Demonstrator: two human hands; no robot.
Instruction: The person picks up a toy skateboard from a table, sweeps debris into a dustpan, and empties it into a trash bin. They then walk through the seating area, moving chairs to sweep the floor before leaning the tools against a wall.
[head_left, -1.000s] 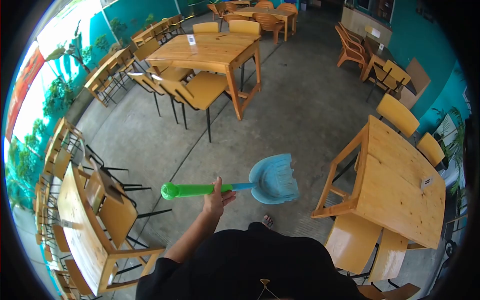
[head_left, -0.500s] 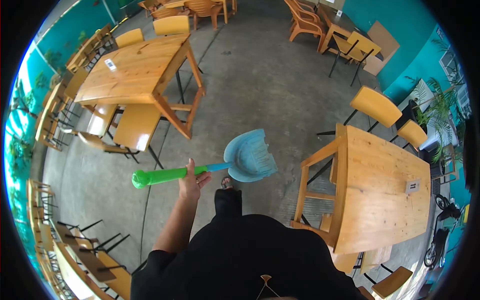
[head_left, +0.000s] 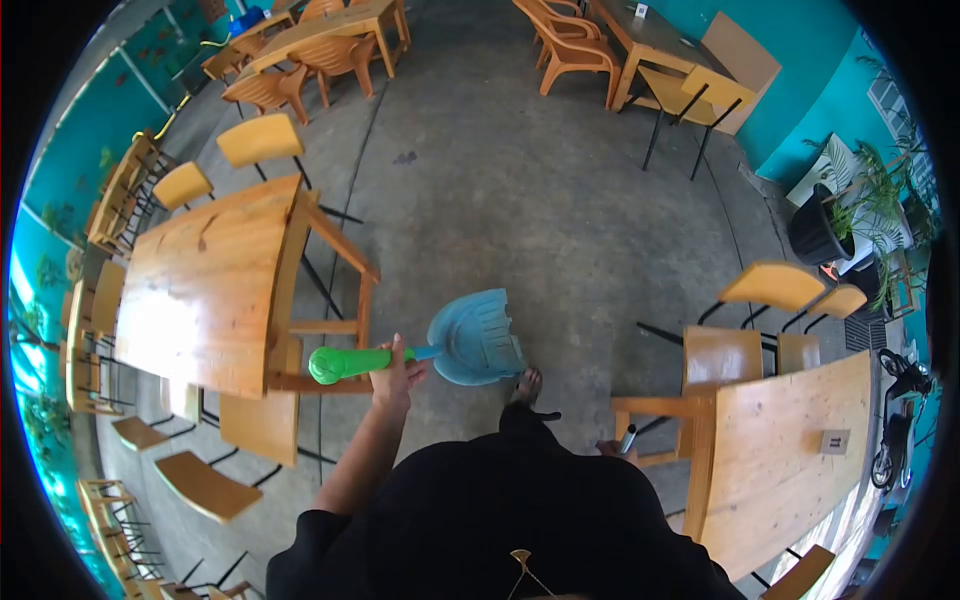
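Observation:
My left hand (head_left: 395, 372) grips the green handle (head_left: 345, 362) of a blue plastic dustpan (head_left: 475, 338), held level in front of me above the concrete floor. The pan points right and away from me. Only a sliver of my right hand (head_left: 606, 452) shows at the edge of my black shirt, closed around a thin grey-and-black handle (head_left: 628, 438) whose far end is hidden. My sandalled foot (head_left: 528, 384) is stepping forward just under the pan.
A wooden table (head_left: 200, 290) with yellow chairs stands close on my left. Another wooden table (head_left: 790, 470) with a number card is at my right. Between them runs bare concrete floor (head_left: 520, 200). Orange plastic chairs (head_left: 565, 50) and potted plants (head_left: 830, 220) lie farther off.
The view has swung as I walk: the left table now sits beside my left hand and the right table has dropped lower right. My right hand's edge has come into view. The dustpan stays held.

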